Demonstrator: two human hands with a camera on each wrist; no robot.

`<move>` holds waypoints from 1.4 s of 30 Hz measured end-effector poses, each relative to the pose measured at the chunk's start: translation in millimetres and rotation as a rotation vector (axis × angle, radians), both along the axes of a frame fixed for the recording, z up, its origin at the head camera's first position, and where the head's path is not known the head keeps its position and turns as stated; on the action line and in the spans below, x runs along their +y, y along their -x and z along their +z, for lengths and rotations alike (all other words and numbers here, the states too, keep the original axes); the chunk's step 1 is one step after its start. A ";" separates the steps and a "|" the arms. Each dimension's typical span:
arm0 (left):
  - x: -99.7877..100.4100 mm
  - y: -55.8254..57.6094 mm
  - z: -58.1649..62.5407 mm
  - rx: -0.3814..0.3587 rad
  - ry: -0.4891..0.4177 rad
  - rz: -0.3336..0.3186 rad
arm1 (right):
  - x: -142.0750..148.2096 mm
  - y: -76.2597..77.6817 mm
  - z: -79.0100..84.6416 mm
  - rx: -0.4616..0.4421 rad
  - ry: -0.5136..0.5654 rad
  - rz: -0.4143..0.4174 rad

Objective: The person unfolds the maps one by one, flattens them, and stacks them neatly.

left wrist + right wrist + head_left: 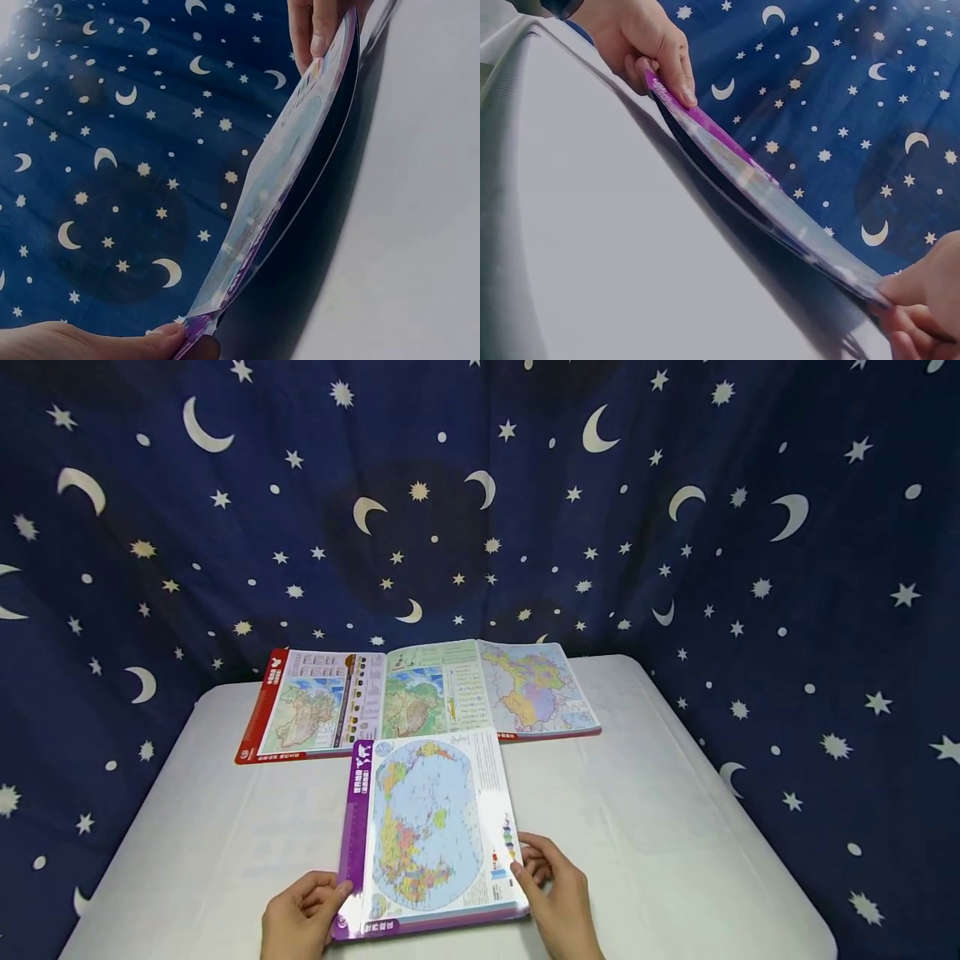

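In the head view a folded world map [427, 827] with a purple border lies face up and sideways over the near part of the table. My left hand [300, 912] pinches its purple lower-left edge, thumb on top. On the opposite side my right hand [557, 893] grips the right edge, thumb over the face and fingers beneath. Both wrist views show the map [277, 165] raised off the table and bowed slightly, its layers parting along the near edge. Behind it, a red-bordered fold-out map [420, 693] is spread in three panels; the world map's top overlaps its front edge.
A white-covered table [667, 827] extends around both maps, with rounded far corners. Dark blue curtains [450, 527] printed with moons and stars rise behind it and on both sides.
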State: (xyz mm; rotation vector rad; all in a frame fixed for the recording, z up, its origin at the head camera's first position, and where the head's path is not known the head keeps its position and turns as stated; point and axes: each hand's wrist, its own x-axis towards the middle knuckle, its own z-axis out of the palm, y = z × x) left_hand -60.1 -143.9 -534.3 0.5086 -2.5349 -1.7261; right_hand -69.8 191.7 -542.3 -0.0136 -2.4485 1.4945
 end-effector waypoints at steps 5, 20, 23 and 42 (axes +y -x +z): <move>-1.8 6.9 1.9 0.034 0.083 -0.004 | 0.0 6.1 3.3 -0.033 -0.004 0.039; 1.3 27.4 1.4 0.072 0.125 -0.015 | 4.5 18.5 11.0 -0.071 -0.061 0.107; 1.8 29.4 2.0 0.057 0.119 -0.018 | 6.9 19.1 14.6 -0.089 -0.068 0.135; 10.4 56.4 -1.9 0.089 0.121 0.034 | 10.2 44.6 16.3 -0.095 -0.150 0.151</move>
